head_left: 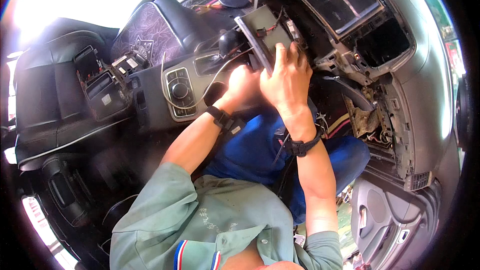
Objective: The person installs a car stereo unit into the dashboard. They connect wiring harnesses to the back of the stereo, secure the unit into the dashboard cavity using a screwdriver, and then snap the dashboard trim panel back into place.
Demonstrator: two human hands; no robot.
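Observation:
A flat grey-green panel-like unit (270, 22) stands tilted over the front of the centre console. A dark bar with a silver end (254, 42) runs along its left edge. My right hand (286, 82) grips the near end of this unit, its fingers lying over the face and its thumb by the bar. Beside it, my left hand (242, 86) is at the bar's lower end, its fingers smeared by motion. A thin pale cable (220, 72) loops across the console near my left wrist. Small connectors on wires (267, 31) lie against the unit's face.
The console carries a round knob with buttons (180, 91) and a dark gear lever (231, 44). Loose black trim parts (102, 90) rest on the seat at left. At right, the dashboard has an open cavity (385, 45) and exposed wiring (370, 120). A door (382, 215) stands at lower right.

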